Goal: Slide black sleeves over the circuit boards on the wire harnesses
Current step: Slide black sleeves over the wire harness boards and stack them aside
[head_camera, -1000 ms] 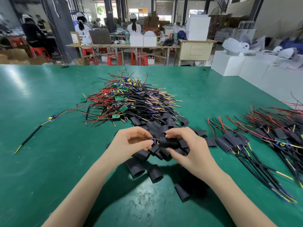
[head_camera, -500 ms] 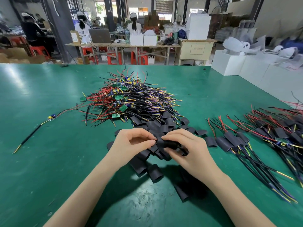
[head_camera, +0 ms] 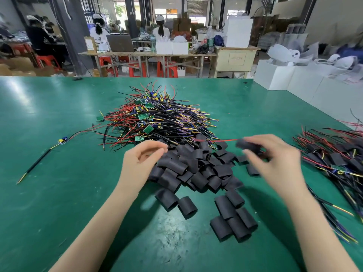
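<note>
Right hand grip on sleeved harness

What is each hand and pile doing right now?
left hand: empty, fingers loosely curled
right hand: holding a sleeved harness, blurred
loose black sleeves: heaped on table
bare harness pile: boards uncovered
sleeved harness pile: boards mostly covered

Beyond the far edge of our green table we see white boxes at its right corner. Farther back stands a wooden bench carrying a laptop, with red stools beneath it.
</note>
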